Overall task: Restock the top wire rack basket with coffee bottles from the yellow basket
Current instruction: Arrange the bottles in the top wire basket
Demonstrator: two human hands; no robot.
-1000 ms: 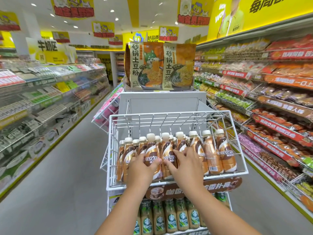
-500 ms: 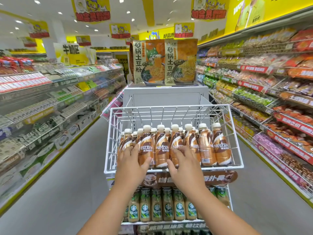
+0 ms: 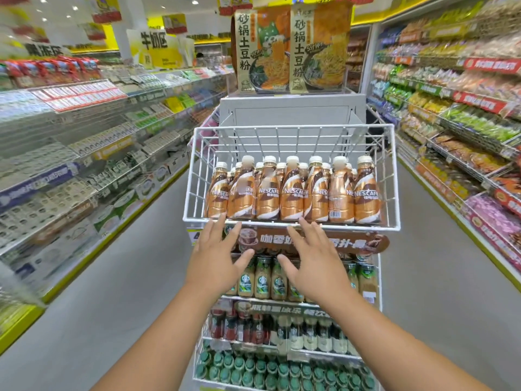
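Observation:
The white top wire rack basket (image 3: 290,223) stands straight ahead at chest height. Several brown and copper coffee bottles (image 3: 293,193) with cream caps stand upright in rows along its front. My left hand (image 3: 215,258) hovers just below the basket's front rim, fingers spread and straight, holding nothing. My right hand (image 3: 313,261) is beside it, also spread and empty, in front of the brown shelf sign (image 3: 352,244). Neither hand touches a bottle. The yellow basket is out of view.
Lower rack tiers hold green-label glass coffee bottles (image 3: 262,280), dark bottles (image 3: 242,325) and green-capped bottles (image 3: 253,368). Two noodle packs (image 3: 290,49) stand on a grey box behind the rack. Stocked store shelves (image 3: 84,153) line both aisles, left and right (image 3: 465,131).
Both hands have let go of the front bottles and pulled back and down below the basket rim, fingers now spread. The view has moved back, showing more of the lower tiers.

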